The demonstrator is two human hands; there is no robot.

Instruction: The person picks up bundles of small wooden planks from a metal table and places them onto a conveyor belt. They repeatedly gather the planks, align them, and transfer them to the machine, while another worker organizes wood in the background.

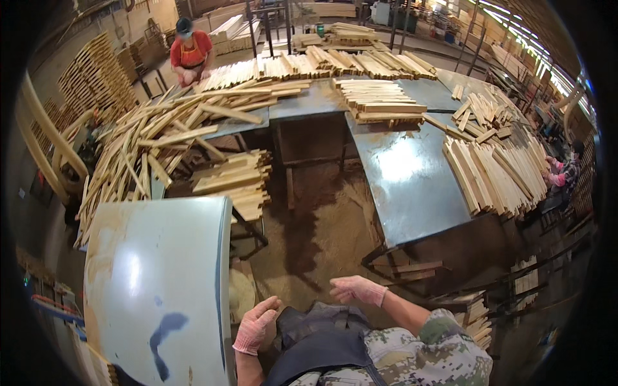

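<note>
My left hand [256, 326], in a pale pink work glove, is in front of my body beside the edge of a light blue machine cover or tabletop [174, 257]. Its fingers stretch forward, with nothing in them. My right hand [358, 289], gloved alike, hovers above the floor ahead of my dark apron [322, 354]. Its fingers are extended and partly in view, holding nothing. Neither hand touches any wood. A metal-topped table [412, 193] stands forward of my right hand, with wooden strips [499, 174] lined up along its right side.
Loose wooden strips [138, 145] lie tangled at the left, above a stack of strips [235, 180]. More strips [380, 100] rest on the far table. A person in red [191, 56] works at the far left; another person [560, 170] is at the right. Sawdust covers the floor [315, 225].
</note>
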